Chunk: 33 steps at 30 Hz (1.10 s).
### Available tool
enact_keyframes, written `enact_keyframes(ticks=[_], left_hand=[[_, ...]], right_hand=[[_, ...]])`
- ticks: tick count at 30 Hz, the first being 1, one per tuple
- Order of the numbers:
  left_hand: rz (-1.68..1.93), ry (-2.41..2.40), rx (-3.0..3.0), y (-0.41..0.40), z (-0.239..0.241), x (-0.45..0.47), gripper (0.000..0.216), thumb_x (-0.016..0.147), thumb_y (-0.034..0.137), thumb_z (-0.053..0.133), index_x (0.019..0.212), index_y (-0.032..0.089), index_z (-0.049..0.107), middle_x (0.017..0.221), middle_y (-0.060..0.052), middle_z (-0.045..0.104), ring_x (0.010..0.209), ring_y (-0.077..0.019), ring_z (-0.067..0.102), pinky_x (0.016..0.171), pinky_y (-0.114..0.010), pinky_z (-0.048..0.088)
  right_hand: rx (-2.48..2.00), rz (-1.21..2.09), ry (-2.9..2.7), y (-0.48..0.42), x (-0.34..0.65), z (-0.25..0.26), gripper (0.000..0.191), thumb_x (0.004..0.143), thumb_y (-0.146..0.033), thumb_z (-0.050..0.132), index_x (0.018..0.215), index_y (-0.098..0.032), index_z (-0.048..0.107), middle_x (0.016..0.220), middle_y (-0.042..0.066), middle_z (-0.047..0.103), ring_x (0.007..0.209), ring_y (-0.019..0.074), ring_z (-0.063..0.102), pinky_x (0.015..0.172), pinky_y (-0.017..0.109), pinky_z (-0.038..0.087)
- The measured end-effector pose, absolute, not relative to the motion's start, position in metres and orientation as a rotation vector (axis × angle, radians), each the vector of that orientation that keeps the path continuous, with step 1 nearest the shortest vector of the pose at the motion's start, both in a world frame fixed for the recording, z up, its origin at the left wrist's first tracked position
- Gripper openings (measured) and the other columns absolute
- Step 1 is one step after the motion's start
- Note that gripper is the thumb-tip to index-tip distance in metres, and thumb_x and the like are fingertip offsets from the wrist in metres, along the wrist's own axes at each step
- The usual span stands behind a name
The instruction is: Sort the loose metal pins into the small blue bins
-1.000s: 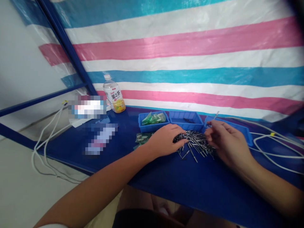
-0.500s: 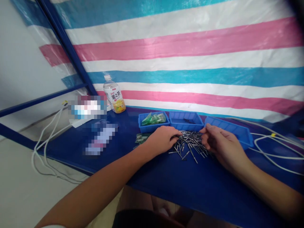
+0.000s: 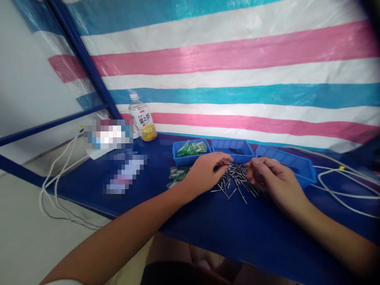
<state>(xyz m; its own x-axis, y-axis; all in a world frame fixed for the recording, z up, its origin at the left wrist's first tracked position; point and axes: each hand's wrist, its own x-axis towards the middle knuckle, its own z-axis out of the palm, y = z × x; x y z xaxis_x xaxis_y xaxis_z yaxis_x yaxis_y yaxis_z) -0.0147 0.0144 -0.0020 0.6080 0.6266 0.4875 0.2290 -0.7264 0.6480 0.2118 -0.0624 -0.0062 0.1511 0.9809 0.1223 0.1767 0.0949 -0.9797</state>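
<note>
A heap of small metal pins (image 3: 237,180) lies on the blue table (image 3: 213,225), between my two hands. My left hand (image 3: 204,172) rests at the heap's left edge, fingers curled and pinched over some pins. My right hand (image 3: 273,180) sits at the heap's right edge, fingers bent down into the pins. What either hand's fingertips hold is too small to make out. Behind the heap stand three blue trays: the left tray (image 3: 191,152) has green parts in it, the middle tray (image 3: 231,148) is just beyond the pins, the right tray (image 3: 286,162) is behind my right hand.
A drink bottle (image 3: 142,118) stands at the back left, next to a white power strip (image 3: 101,150). White cables (image 3: 341,182) loop on the right, others (image 3: 59,174) hang off the left edge. Small green packets (image 3: 176,174) lie by my left wrist. A striped tarp (image 3: 237,71) forms the back wall.
My right hand has come down from above the right tray and moved left to the heap. My left hand's fingers have shifted slightly up over the pins.
</note>
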Motion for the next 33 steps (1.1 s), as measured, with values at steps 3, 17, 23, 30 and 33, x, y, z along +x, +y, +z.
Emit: enact_keyframes(ticks=[3,17,23,30,33], left_hand=[[1.015,0.583,2.141,0.007,0.003,-0.011,0.030,0.098,0.016,0.062,0.126,0.019,0.071,0.117,-0.010,0.078,0.103,-0.0195,0.077,0.097,-0.034,0.063],[1.032,0.578,2.018,0.008,-0.007,-0.003,0.052,0.090,0.014,0.077,0.139,0.028,0.070,0.114,-0.007,0.077,0.087,-0.0149,0.076,0.082,-0.031,0.069],[1.051,0.591,1.936,0.006,-0.005,-0.002,0.048,0.084,0.014,0.083,0.130,0.022,0.074,0.109,-0.008,0.076,0.087,-0.0165,0.079,0.084,-0.032,0.070],[1.087,0.565,1.882,0.004,-0.001,-0.002,0.045,0.083,0.008,0.082,0.125,0.021,0.075,0.112,-0.009,0.074,0.098,-0.0191,0.079,0.091,-0.034,0.070],[1.074,0.559,1.831,0.003,-0.001,-0.001,0.043,0.082,0.007,0.082,0.122,0.021,0.075,0.115,-0.009,0.073,0.100,-0.0201,0.079,0.090,-0.034,0.070]], right_hand=[[-1.344,0.751,-1.412,-0.065,0.210,-0.007,0.031,0.095,-0.055,0.072,0.097,-0.024,0.075,0.082,0.003,0.072,0.060,0.0143,0.060,0.051,0.026,0.048],[-1.233,0.456,-1.681,-0.066,0.208,-0.014,0.021,0.099,-0.043,0.070,0.114,-0.028,0.073,0.114,0.007,0.075,0.096,0.0244,0.074,0.075,0.036,0.064],[-1.307,0.514,-1.727,-0.068,0.210,-0.015,0.023,0.101,-0.045,0.066,0.112,-0.027,0.074,0.112,0.007,0.078,0.088,0.0241,0.077,0.070,0.036,0.063],[-1.320,0.599,-1.721,-0.067,0.211,-0.016,0.020,0.100,-0.041,0.066,0.111,-0.026,0.073,0.105,0.006,0.079,0.085,0.0227,0.076,0.067,0.032,0.061],[-1.318,0.620,-1.713,-0.065,0.212,-0.019,0.018,0.098,-0.038,0.069,0.111,-0.026,0.072,0.108,0.006,0.078,0.084,0.0220,0.076,0.066,0.031,0.061]])
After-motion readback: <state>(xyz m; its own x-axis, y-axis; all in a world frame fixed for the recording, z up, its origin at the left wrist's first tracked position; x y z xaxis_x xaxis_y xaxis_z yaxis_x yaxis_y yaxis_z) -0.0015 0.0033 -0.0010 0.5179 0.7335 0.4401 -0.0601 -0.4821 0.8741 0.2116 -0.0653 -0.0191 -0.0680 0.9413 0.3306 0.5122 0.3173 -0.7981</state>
